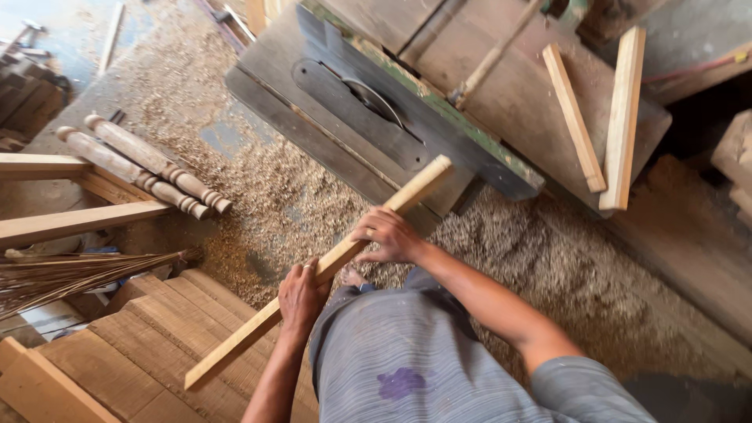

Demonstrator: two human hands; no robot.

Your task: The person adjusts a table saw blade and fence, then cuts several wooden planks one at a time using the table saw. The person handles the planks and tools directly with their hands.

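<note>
Currently: one long wooden strip [329, 262], gripped by both hands, left hand [301, 298] closed at mid-length, right hand [389, 235] closed higher up. Strip's far end, toward 1 o'clock, rests at the saw desk [313, 55] edge, short of the blade [374, 100]; no cut visible. Two strips [599, 117] lie at 2 o'clock; sawdust [258, 180] covers the floor.

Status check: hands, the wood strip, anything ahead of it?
Both hands, left hand and right hand, grip wood strip. Strip tip over saw table. Saw blade ahead.

left hand [301, 296] gripping, right hand [389, 235] (fingers curled)
</note>
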